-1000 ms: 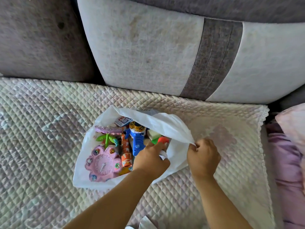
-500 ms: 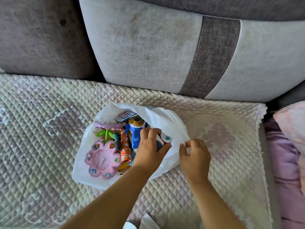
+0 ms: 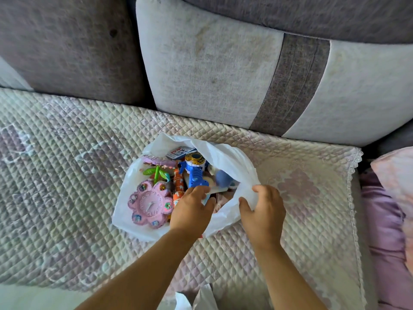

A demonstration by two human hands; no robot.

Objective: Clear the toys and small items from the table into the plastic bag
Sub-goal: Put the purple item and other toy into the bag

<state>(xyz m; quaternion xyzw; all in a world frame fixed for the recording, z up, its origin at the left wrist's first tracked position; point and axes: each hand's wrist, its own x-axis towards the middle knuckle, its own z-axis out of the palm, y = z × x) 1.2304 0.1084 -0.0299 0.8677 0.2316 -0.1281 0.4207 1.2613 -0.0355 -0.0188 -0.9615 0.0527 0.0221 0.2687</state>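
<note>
A white plastic bag (image 3: 230,157) lies open on a quilted sofa cover. Inside it are a pink flower-shaped clock (image 3: 148,203), a blue and yellow toy (image 3: 195,173), an orange patterned tube (image 3: 178,186), a green plastic toy (image 3: 157,172), a printed card pack (image 3: 181,152) and a rounded blue item (image 3: 223,178). My left hand (image 3: 190,211) reaches into the bag's mouth with its fingers bent down over the toys; what lies under them is hidden. My right hand (image 3: 263,209) pinches the bag's right edge between thumb and fingers.
The quilted cover (image 3: 67,175) spreads over the whole seat. Grey and white back cushions (image 3: 212,74) rise behind the bag. Pink and purple bedding (image 3: 388,220) lies past the cover's lace edge at right. Another bit of white plastic (image 3: 201,298) shows at the bottom edge.
My left hand pushed deeper into the bag; the round white item it held no longer shows, and a rounded blue item lies there. My right hand regripped the bag's edge and spread it wider.
</note>
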